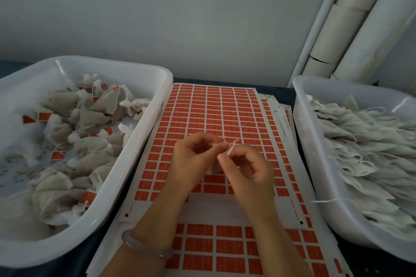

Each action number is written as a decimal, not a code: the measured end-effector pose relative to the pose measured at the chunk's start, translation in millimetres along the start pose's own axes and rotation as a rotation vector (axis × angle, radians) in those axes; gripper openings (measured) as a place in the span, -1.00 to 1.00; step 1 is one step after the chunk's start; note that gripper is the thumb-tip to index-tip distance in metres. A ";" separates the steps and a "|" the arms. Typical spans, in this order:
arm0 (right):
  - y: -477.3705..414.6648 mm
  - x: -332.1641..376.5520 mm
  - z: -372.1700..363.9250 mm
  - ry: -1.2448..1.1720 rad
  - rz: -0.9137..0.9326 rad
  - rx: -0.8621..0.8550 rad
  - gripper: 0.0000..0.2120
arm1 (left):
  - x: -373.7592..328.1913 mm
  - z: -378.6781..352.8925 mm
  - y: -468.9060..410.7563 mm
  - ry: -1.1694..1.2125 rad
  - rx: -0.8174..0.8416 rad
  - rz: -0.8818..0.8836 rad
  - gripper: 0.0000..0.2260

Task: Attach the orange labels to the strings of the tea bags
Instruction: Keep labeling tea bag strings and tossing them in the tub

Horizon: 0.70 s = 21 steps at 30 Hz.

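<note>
Two bare hands over a sheet of orange labels, a thin string pinched between them.

At the bottom of the frame a smooth, pale bracelet (146, 247) sits on the left wrist. Above it, at centre, the left hand (191, 157) has its fingers curled, its grip closed on a pale, soft tea bag (214, 167) that is mostly hidden. The right hand (249, 168) pinches the white twisted string (231, 147) between thumb and forefinger. Under both hands lies the label sheet (213, 110), a grid of small orange rectangles, on the dark desk (281, 92). On the left, a white plastic tub (144, 74) holds crumpled labelled bags (90, 114). On the right, a second tub (301, 105) holds flat unlabelled bags (360, 141).
</note>
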State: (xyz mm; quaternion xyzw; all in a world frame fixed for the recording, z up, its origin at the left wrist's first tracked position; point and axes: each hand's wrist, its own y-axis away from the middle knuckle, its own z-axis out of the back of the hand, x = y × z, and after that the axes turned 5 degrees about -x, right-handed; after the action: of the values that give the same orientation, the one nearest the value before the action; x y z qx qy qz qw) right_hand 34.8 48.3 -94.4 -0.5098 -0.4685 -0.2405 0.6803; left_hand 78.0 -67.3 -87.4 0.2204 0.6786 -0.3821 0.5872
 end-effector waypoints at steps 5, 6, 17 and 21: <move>-9.5 -1.8 13.6 0.087 -0.045 0.003 -0.91 | -1.6 10.0 -1.0 0.094 0.225 0.020 -0.83; -11.1 -2.1 17.7 0.121 -0.069 0.069 -0.88 | -1.4 11.1 -1.1 0.083 0.285 -0.022 -0.81; -16.1 -5.3 27.7 0.059 -0.281 0.234 -0.85 | 4.7 15.6 -2.2 -0.315 0.214 -0.367 -0.82; -12.2 -8.1 19.3 0.106 -0.198 0.079 -0.85 | 3.7 9.2 -2.5 -0.603 0.163 -0.562 -0.84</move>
State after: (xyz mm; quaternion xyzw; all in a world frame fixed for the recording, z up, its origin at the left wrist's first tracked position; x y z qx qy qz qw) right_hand 13.8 60.4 -95.0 -0.4203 -0.4889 -0.3143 0.6968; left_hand 81.1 -76.6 -90.5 -0.0494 0.4778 -0.6274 0.6129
